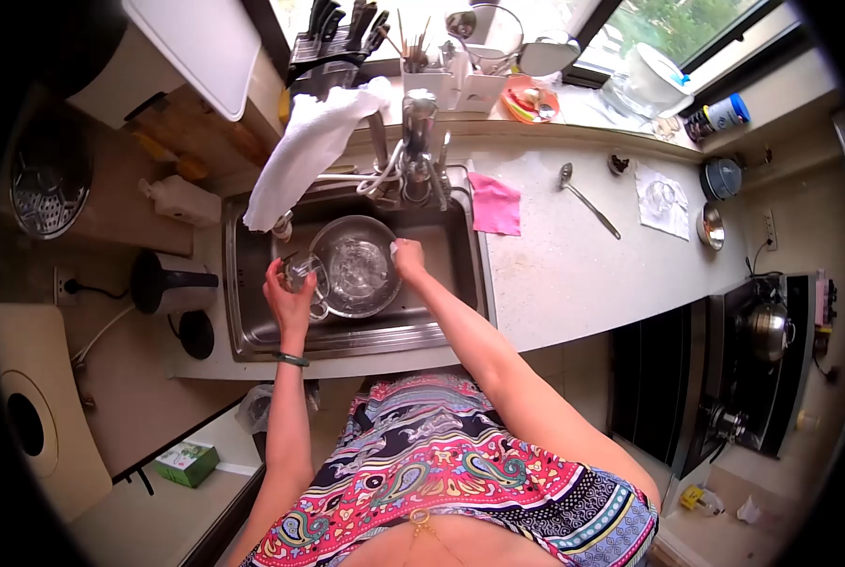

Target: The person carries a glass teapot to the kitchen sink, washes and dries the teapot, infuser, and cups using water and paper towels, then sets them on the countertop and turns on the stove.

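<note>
In the sink [238,321] sits a round metal basin [333,241] with water in it. Over its left rim, my left hand [292,295] is closed around a clear glass mug [307,272], tilted, its handle toward the basin. My right hand [409,260] is at the basin's right rim, its fingers closed; a bit of something white shows at the fingertips, too small to name. A faucet [421,142] stands behind the basin. A white towel [314,142] hangs at the back left of the sink.
On the counter to the right lie a pink cloth [495,203], a long-handled spoon [588,200] and a white cloth [662,200] with a clear item on it. A metal bowl [711,227] stands farther right. A black kettle [167,282] is left of the sink. Knives [347,28] stand behind.
</note>
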Motion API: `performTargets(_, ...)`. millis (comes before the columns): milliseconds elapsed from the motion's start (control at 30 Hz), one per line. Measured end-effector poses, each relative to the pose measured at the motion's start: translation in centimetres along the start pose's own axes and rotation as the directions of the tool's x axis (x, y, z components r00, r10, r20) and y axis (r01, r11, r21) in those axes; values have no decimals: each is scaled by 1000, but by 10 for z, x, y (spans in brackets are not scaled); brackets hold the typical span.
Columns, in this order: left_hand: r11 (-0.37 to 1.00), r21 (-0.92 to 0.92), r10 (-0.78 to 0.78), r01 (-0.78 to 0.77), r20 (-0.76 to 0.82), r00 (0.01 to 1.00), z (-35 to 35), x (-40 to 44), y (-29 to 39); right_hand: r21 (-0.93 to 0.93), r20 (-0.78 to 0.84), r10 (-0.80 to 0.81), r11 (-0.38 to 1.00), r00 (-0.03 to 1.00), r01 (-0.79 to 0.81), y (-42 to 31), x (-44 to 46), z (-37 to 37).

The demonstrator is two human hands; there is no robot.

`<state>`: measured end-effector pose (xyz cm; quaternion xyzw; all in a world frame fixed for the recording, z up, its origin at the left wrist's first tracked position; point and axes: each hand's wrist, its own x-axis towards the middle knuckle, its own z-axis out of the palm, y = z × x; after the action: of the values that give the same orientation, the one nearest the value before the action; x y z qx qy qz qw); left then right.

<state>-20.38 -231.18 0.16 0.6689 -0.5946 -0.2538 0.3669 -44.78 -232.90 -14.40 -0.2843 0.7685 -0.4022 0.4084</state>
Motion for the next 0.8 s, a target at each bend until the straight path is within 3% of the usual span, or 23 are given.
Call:
performTargets(33,999,21,29,-29,-8,1000,-1,-6,9,-156,-75,-137,980,988,124,-8,-10,-8)
performTargets(100,990,122,62,-71,72,995,-7,-16,37,-246,10,-111,963,994,110,-27,-28,-36)
performTargets(167,932,249,253,-265,78,964,0,-20,29,-408,-12,-115,908,993,100,-44,-44,-65)
performTargets(233,904,287,298,-318,111,948,1,-27,31,-410,-66,-146,906,987,106,-55,-63,-103)
performTargets(300,907,266,302,-327,132,944,2,-31,30,-559,-232,-355,811,906,175,-47,-68,-137)
performTargets(333,906,239,327,-349,128,936,2,-34,31,-615,-264,-363,777,894,134,-44,-71,-152)
performTargets(367,914,221,318,-339,127,940,4,-36,33,-675,-209,-373,724,904,142,-37,-76,-167)
performTargets(433,933,174,299,-314,109,948,9,-40,33,-850,-202,-548,509,812,132,-25,-88,-187)
performTargets(500,962,151,218,-227,76,973,17,-33,11,-787,-113,-588,545,801,289,-50,-96,-195)
performTargets(533,974,142,174,-179,43,984,20,-32,3,-659,-83,-583,641,808,394,-72,-108,-194)
performTargets(567,976,-20,216,-217,-7,976,24,-27,-15,-505,-53,-584,715,810,483,-94,-122,-192)
performTargets(600,984,6,176,-176,-78,981,25,-27,-19,-488,-127,-806,558,578,671,-103,-135,-190)
performTargets(633,991,24,132,-129,-149,980,28,-30,-19,-470,-41,-906,389,421,792,-93,-134,-182)
performTargets(667,984,62,177,-169,-185,967,30,-35,-19,-493,132,-863,370,488,788,-64,-126,-159)
performTargets(700,973,104,226,-207,-220,949,28,-38,-17,-684,520,-597,138,611,717,-26,-114,-153)
performTargets(733,979,29,203,-202,-231,952,28,-40,-18,-676,560,-369,314,742,666,-23,-114,-149)
performTargets(767,941,292,253,-171,-272,928,21,-51,2,-688,435,-630,228,643,689,-34,-136,-176)
performTargets(800,897,382,337,-222,-267,903,13,-52,2,-569,324,-759,321,564,757,-56,-155,-195)
